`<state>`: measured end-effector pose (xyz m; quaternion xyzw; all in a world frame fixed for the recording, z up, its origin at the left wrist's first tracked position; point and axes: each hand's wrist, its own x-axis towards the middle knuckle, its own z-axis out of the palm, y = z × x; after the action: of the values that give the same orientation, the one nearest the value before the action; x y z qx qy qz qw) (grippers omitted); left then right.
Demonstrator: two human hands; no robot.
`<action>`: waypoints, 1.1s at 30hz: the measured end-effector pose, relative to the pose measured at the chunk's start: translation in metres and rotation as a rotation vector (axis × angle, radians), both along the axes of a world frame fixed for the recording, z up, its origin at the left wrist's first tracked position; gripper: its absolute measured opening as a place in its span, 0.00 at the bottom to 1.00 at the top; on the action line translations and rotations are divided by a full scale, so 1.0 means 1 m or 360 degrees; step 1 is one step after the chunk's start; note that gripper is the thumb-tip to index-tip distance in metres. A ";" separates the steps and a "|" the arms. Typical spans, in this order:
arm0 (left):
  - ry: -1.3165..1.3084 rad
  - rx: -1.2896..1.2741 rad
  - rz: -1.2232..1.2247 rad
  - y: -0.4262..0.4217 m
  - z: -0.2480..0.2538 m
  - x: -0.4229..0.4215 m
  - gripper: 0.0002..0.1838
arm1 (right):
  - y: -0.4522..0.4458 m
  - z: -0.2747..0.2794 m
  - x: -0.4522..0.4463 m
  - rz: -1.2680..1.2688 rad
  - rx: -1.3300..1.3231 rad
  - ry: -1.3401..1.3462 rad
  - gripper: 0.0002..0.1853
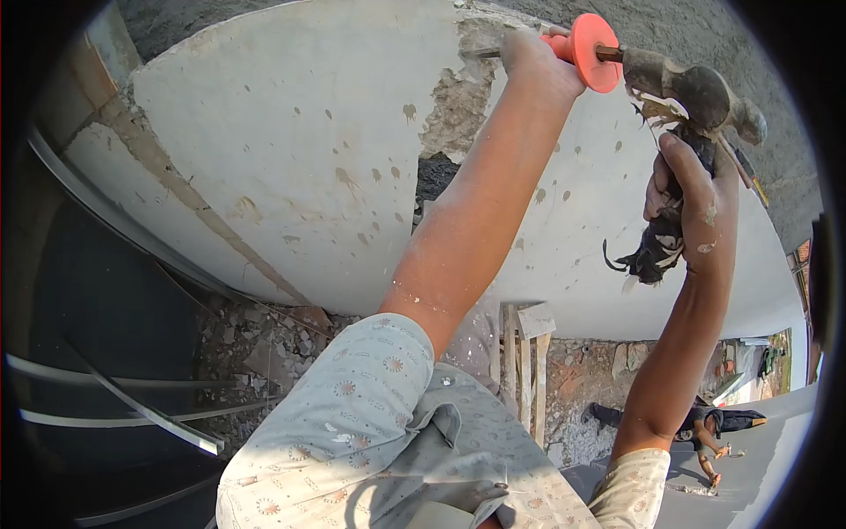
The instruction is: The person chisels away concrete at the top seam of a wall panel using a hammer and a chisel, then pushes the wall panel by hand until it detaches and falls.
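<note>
My left hand (pixel 534 60) is closed around the grip of a chisel (pixel 595 53) with a round orange hand guard. The chisel's blade points left at a broken, rough strip (pixel 458 97) near the top of the white wall. In my right hand (pixel 696 189) is a hammer (pixel 692 86), its handle wrapped in torn black material (pixel 659 247). The hammer's head is right by the chisel's struck end; I cannot tell whether they touch.
The spattered white wall (pixel 291 167) spans the view. Broken rubble (pixel 273 348) and a wooden frame (pixel 526 370) lie below. Long metal strips (pixel 150 410) cross the left side over a dark surface. Another person (pixel 705 428) works at the lower right.
</note>
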<state>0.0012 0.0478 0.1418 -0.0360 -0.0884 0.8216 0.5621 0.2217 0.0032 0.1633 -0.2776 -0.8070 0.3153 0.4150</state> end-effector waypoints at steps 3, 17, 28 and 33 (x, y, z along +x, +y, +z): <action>0.0103 -0.0135 0.0065 -0.010 -0.032 0.009 0.06 | -0.002 -0.030 0.027 -0.0071 -0.0026 0.0233 0.14; 0.0178 -0.1295 -0.0310 -0.107 -0.312 0.099 0.12 | -0.045 -0.288 0.052 0.0134 -0.1444 0.0540 0.30; 0.0896 -0.1254 -0.0794 -0.171 -0.325 0.108 0.15 | -0.051 -0.271 0.048 0.0290 -0.1744 0.0196 0.28; 0.3025 -0.1608 -0.0484 -0.198 -0.347 0.084 0.17 | -0.051 -0.286 0.046 0.0235 -0.1562 0.0212 0.27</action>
<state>0.0849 -0.1498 -0.2054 0.3768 0.7364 0.3769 0.4168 0.2674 -0.0480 -0.1229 -0.3616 -0.5528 0.7033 0.2627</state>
